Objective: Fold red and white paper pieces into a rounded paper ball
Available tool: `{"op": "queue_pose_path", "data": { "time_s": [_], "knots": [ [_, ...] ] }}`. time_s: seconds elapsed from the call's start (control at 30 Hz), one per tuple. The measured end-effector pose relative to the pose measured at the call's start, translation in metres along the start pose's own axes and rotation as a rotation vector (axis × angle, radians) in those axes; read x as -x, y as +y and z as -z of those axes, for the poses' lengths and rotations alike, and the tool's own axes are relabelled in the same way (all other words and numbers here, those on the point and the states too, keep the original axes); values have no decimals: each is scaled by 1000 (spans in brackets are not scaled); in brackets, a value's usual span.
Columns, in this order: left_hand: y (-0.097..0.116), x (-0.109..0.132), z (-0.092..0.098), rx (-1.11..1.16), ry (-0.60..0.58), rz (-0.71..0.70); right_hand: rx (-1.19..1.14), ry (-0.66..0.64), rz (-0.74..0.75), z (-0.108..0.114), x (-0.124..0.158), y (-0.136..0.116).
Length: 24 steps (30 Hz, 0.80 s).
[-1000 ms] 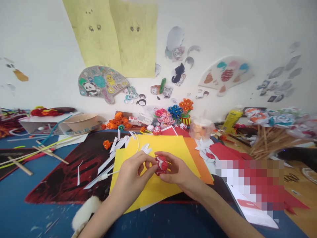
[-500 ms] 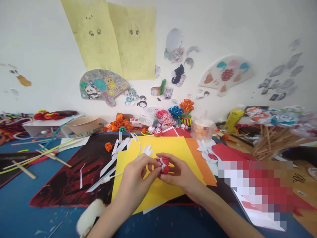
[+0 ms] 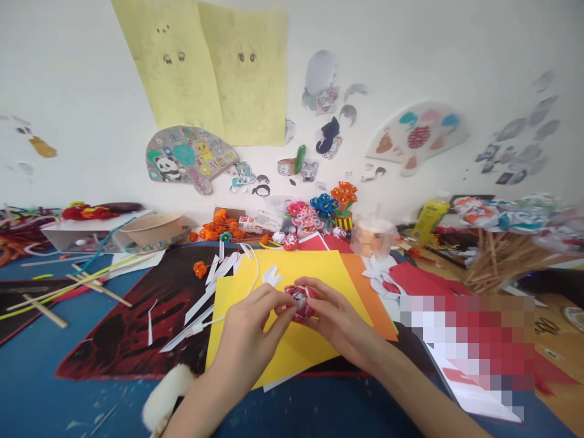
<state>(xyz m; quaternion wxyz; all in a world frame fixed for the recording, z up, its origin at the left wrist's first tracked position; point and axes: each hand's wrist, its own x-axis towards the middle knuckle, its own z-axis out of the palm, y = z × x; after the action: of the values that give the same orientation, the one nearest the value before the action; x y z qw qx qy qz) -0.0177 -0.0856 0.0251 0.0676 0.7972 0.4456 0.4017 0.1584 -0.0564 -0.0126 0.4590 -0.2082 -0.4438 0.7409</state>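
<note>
A small red and white folded paper ball point(image 3: 300, 302) is held between both hands, over yellow paper sheets point(image 3: 319, 267). My left hand point(image 3: 255, 322) pinches its left edge with thumb and index finger. Around its right side curl the fingers of my right hand point(image 3: 335, 316). A greyish hollow shows in the ball's face. Just behind the hands lies a small white folded paper piece point(image 3: 272, 276). A white cable point(image 3: 214, 321) runs over the left part of the yellow paper.
White paper strips point(image 3: 201, 304) and a dark red mat point(image 3: 132, 328) lie left. Farther left are wooden sticks point(image 3: 45, 311). Paper flowers point(image 3: 323, 210) and a plastic-wrapped cup point(image 3: 374, 236) stand at the back. At right are red paper point(image 3: 420, 283) and a yellow bottle point(image 3: 430, 218).
The paper ball has turned in the fingers, so its greyish hollow now shows. The fingers of my right hand have shifted on it, and my left hand still pinches at its left side.
</note>
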Motion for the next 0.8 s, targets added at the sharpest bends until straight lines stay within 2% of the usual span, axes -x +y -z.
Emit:
{"op": "queue_pose_path", "data": {
  "time_s": [0.13, 0.37, 0.6, 0.8],
  "knots": [
    [1, 2, -3, -63, -10, -29, 22, -28, -16, -3, 0, -1],
    [-4, 2, -6, -117, -98, -31, 186, -42, 3, -2, -1, 0],
    [-3, -1, 1, -191, -230, -56, 322, -76, 0, 4, 0, 0],
    [-4, -1, 3, -261, -212, -97, 366, -40, -8, 3, -1, -1]
  ]
}}
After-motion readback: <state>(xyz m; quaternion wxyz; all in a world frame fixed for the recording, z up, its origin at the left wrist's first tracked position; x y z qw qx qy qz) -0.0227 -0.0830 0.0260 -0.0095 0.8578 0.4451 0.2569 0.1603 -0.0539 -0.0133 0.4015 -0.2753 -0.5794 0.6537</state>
